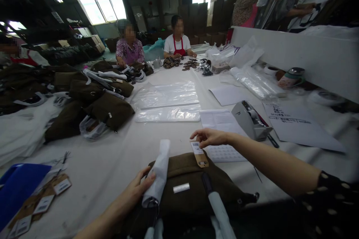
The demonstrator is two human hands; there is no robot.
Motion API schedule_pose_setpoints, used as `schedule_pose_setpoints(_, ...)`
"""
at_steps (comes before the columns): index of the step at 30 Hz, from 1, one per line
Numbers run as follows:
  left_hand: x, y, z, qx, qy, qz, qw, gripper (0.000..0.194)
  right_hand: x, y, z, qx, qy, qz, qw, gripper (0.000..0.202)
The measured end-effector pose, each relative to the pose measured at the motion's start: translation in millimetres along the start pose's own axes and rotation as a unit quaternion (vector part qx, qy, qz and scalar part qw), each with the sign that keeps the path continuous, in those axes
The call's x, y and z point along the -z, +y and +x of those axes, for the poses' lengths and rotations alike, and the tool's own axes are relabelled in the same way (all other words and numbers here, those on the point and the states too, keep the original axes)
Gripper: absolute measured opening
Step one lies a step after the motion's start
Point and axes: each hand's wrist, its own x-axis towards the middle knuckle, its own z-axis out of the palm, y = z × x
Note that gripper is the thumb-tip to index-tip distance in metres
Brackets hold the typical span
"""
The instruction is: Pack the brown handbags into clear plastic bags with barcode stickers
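A dark olive bag [187,173] lies in front of me at the table's near edge. White wrapping covers its strap [159,171], which stands up on the left; my left hand [141,183] is closed around it, the far fingers partly hidden. My right hand [210,137] has its thumb and fingertips at the top of a brown hang tag [200,154] with a white barcode label, over the bag's upper edge. The index finger reaches out past the tag. A small white strip [181,188] sits on the bag's front, beside another wrapped strap [220,209].
Olive bags [109,110] are heaped on the left. Flat clear plastic bags [168,101] lie mid-table. To the right stand a grey tape dispenser [249,119], papers [300,123] and a cup [291,77]. More tags [43,203] lie lower left. Co-workers [177,41] sit across.
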Motion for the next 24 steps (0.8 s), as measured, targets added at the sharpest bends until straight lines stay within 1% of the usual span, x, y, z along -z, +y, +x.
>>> schedule_pose_setpoints(2, -1.1, 0.7, -1.0, 0.002, 0.002, 0.0, 1.0, 0.082, -1.8, -3.2, -1.5, 0.019, 0.033, 0.007, 0.999, 0.036)
schedule_pose_setpoints(5, -2.4, 2.1, -1.5, 0.003, 0.0, -0.009, 1.0, 0.081, 1.3, -13.3, -8.9, 0.04, 0.087, 0.003, 0.995, 0.023)
schedule_pose_setpoints(7, -2.6, 2.0, -1.1, 0.002, 0.002, -0.014, 1.0, 0.081, 4.8, -18.3, -16.6, 0.03, 0.091, 0.006, 0.995, 0.018)
schedule_pose_setpoints(9, -2.2, 0.7, 0.0, 0.0, 0.004, -0.013, 1.0, 0.081, 7.9, -19.2, -25.9, 0.002, 0.07, 0.023, 0.997, 0.013)
schedule_pose_setpoints(13, -0.9, -2.2, 1.7, 0.001, 0.008, 0.001, 1.0, 0.081, 16.6, -14.1, -44.3, -0.064, 0.024, 0.07, 0.995, 0.024)
schedule_pose_setpoints(15, -0.6, -2.2, 1.5, 0.003, 0.005, 0.002, 1.0, 0.082, 24.5, -15.1, -51.8, -0.097, -0.009, 0.075, 0.992, 0.024)
schedule_pose_setpoints(16, -0.5, -1.8, 1.2, 0.004, 0.002, 0.001, 1.0, 0.083, 29.0, -17.4, -54.7, -0.11, -0.025, 0.064, 0.992, 0.025)
schedule_pose_setpoints(17, -0.4, -1.4, 0.9, 0.005, -0.001, -0.001, 1.0, 0.084, 33.1, -20.7, -56.9, -0.117, -0.037, 0.042, 0.992, 0.032)
schedule_pose_setpoints(18, -0.4, -1.1, 0.7, 0.004, -0.004, -0.004, 1.0, 0.084, 36.4, -24.4, -58.0, -0.113, -0.043, 0.006, 0.993, 0.038)
schedule_pose_setpoints(19, -0.3, -1.0, 0.7, 0.003, -0.005, -0.007, 1.0, 0.084, 38.1, -28.0, -57.7, -0.093, -0.04, -0.039, 0.994, 0.038)
schedule_pose_setpoints(20, -0.2, -1.1, 1.1, 0.002, -0.006, -0.01, 1.0, 0.084, 37.7, -30.7, -55.7, -0.059, -0.028, -0.084, 0.994, 0.031)
schedule_pose_setpoints(21, -0.1, -1.4, 1.7, 0.0, -0.005, -0.013, 1.0, 0.084, 35.0, -31.8, -51.9, -0.014, 0.006, -0.118, 0.993, 0.02)
schedule_pose_setpoints(22, 0.0, -1.9, 2.5, -0.004, -0.002, -0.014, 1.0, 0.085, 29.9, -30.9, -46.2, 0.033, 0.056, -0.137, 0.988, 0.01)
schedule_pose_setpoints(23, 0.1, -2.4, 3.4, -0.008, 0.002, -0.015, 1.0, 0.085, 22.8, -27.6, -39.0, 0.075, 0.115, -0.139, 0.981, 0.005)
schedule_pose_setpoints(24, 0.1, -2.7, 4.1, -0.01, 0.006, -0.017, 1.0, 0.085, 14.2, -22.0, -30.6, 0.104, 0.174, -0.129, 0.971, 0.006)
